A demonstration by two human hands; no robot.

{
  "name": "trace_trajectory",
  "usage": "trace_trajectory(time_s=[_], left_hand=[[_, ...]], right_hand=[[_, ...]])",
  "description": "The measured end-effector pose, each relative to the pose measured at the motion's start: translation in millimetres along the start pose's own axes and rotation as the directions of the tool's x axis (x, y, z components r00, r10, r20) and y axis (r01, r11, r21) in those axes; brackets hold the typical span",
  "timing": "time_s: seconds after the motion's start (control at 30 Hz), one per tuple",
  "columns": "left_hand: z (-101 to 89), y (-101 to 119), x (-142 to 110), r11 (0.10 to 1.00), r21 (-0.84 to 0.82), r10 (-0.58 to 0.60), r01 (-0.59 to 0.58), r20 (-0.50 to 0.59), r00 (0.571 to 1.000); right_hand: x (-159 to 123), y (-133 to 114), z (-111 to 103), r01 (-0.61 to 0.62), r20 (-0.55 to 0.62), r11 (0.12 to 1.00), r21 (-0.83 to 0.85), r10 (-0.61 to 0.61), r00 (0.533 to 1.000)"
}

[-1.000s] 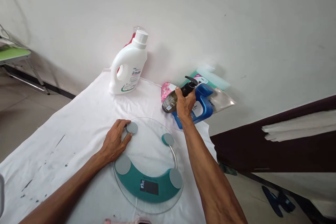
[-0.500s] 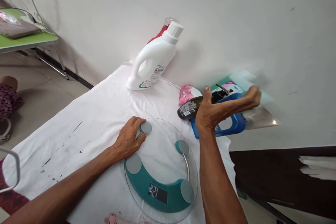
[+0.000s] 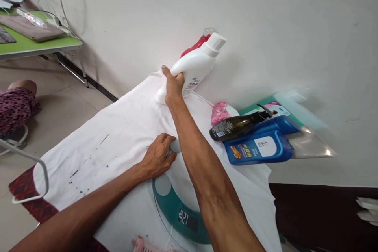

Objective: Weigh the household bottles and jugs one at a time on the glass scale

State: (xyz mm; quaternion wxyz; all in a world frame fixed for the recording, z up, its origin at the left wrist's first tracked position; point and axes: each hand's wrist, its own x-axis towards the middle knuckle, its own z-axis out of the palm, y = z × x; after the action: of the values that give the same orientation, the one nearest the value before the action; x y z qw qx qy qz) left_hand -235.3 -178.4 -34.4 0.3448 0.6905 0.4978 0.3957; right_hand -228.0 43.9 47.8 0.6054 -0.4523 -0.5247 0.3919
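Right hand (image 3: pixel 175 86) fingers are wrapped around the handle side of the white jug (image 3: pixel 197 64), which is set at the far end of the white cloth (image 3: pixel 126 114), in front of the red bottle (image 3: pixel 191 48). If full, it would likely be felt as heavy and sloshing, its smooth plastic slightly slippery, so the handle is best gripped. By the left hand (image 3: pixel 158 155), the glass scale (image 3: pixel 168 208) is held at a round foot; its rigid, fragile rim should be spared knocks.
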Motion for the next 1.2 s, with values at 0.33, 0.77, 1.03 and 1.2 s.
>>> trace_trajectory(time_s=[0.33,0.77,1.03,1.2], left_hand=[[3.0,-2.1,-1.7,0.999,0.031,-0.011,0.01,0.033,0.999],[-1.9,0.1,-0.5,0.999,0.042,-0.017,0.015,0.049,0.999],[-3.1,-2.9,0.1,0.999,0.049,0.005,-0.008,0.056,0.998],[-3.6,-1.1,0.7,0.998,0.066,0.001,-0.005,0.053,0.999]], right_hand=[[-34.9,-28.2,-64.2,0.038,-0.037,0.995,0.09,-0.034,0.999],[-51.5,-65.9,-145.4,-0.019,-0.281,0.995,0.096,0.046,0.959],[-129.1,-146.1,-187.6,0.21,-0.178,0.978,-0.019,-0.21,0.961],[-174.0,-160.7,-219.4,0.072,-0.256,0.989,-0.128,-0.103,0.961]])
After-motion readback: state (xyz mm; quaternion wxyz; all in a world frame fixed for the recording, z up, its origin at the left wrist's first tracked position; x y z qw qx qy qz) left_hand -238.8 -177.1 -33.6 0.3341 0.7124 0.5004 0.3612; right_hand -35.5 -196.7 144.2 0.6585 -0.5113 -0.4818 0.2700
